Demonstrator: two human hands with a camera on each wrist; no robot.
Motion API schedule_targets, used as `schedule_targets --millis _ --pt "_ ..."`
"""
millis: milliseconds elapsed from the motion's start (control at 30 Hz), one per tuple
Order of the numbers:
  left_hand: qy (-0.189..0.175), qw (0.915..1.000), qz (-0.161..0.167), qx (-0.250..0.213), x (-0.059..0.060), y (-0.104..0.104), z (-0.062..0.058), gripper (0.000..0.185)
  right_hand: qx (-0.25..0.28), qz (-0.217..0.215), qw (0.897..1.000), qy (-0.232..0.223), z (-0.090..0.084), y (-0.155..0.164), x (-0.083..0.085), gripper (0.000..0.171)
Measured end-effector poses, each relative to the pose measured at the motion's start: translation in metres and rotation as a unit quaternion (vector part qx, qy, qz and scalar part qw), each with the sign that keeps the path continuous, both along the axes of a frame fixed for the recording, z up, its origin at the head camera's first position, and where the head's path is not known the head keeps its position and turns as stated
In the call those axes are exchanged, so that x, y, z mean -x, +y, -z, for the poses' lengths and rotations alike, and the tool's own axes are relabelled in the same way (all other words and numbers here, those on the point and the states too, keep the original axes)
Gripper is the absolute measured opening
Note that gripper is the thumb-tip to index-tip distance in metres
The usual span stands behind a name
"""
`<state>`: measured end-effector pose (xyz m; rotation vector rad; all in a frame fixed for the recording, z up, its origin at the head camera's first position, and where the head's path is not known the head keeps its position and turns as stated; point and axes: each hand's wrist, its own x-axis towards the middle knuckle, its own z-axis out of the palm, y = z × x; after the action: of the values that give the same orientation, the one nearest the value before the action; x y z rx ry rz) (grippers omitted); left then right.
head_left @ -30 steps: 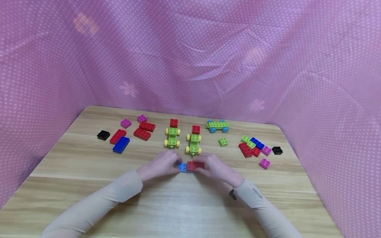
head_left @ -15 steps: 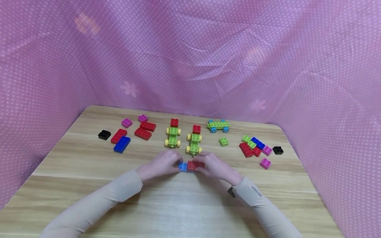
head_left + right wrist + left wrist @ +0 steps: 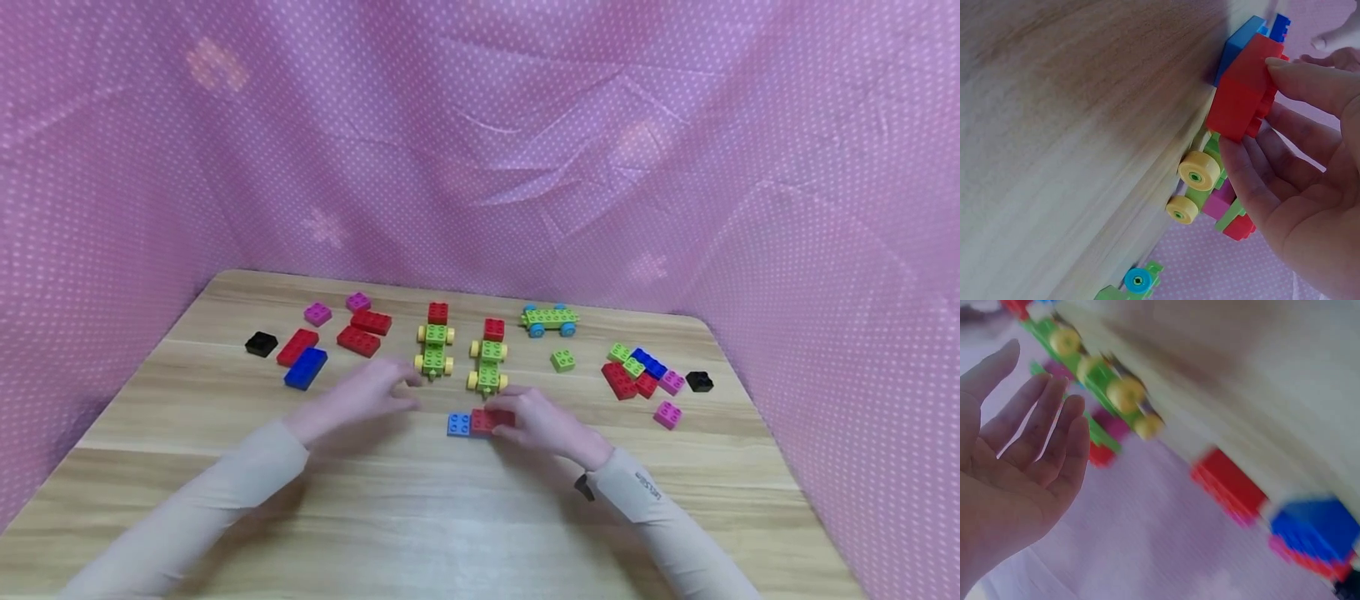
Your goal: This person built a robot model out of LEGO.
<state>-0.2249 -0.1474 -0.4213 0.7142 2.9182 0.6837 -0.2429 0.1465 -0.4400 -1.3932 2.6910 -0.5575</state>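
Observation:
My right hand (image 3: 543, 423) pinches a red toy brick (image 3: 1244, 87) between thumb and fingers, near the middle of the table. Against the red brick's left end in the head view is a light blue brick (image 3: 459, 424), its studs uncovered. My left hand (image 3: 363, 393) hovers to the left of them, and its fingers (image 3: 1029, 425) are spread loosely with nothing in them. Just beyond the hands stand two green wheeled bases with yellow wheels, the left base (image 3: 434, 350) and the right base (image 3: 489, 367). Each has a red brick at its far end.
At the left lie a dark blue brick (image 3: 306, 368), a black brick (image 3: 261, 343), and several red and magenta bricks. A green base with blue wheels (image 3: 551, 319) stands at the back. Several mixed bricks, including a red one (image 3: 618, 380), cluster at the right. A pink dotted curtain (image 3: 480, 167) surrounds the table.
My left hand has let go of the light blue brick and moved left, away from it. My right hand stays on the red brick.

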Motion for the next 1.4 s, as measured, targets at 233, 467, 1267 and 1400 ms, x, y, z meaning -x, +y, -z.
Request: schedule_targets --millis 233,467,1267,1400 --pt "0.102 0.993 -0.048 0.034 0.024 -0.044 -0.008 0.027 0.002 0.005 1.0 -0.005 0.0 0.002 0.0 0.032" --pt "0.136 0.9881 -0.049 0.052 0.041 -0.063 0.004 0.025 0.007 -0.007 1.0 -0.001 0.002 0.002 -0.001 0.034" --pt "0.125 0.9857 -0.074 0.085 0.037 -0.061 0.019 0.039 -0.006 0.003 1.0 -0.014 0.002 0.002 -0.001 0.034" --pt "0.108 0.9873 -0.078 0.087 0.037 -0.063 0.022 0.044 -0.002 0.0 1.0 -0.014 0.002 0.001 -0.001 0.034"
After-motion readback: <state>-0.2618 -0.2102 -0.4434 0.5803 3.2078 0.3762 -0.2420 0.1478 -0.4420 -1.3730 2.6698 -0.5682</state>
